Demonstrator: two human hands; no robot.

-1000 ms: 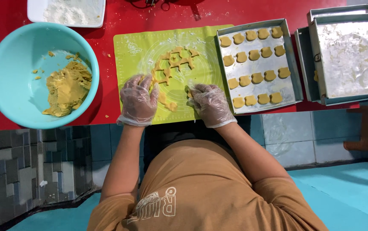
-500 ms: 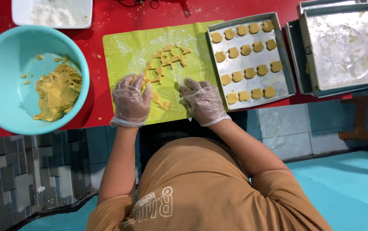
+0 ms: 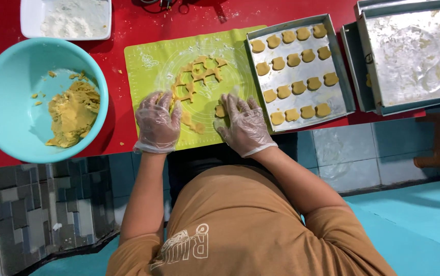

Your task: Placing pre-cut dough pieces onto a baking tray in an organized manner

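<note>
Left hand (image 3: 157, 122): gloved, flat, fingers spread, on green mat (image 3: 148, 61) near edge | right hand (image 3: 244, 124): gloved, spread over cut dough piece (image 3: 220, 110) | cookie tray (image 3: 344, 87) just beside; mat's left part bare.

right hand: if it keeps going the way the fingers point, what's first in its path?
The right hand points up the green mat, toward the table's far edge. Bare floured mat comes first; the tray edge sits just to its right. Depth is unclear, so it may graze that.
</note>
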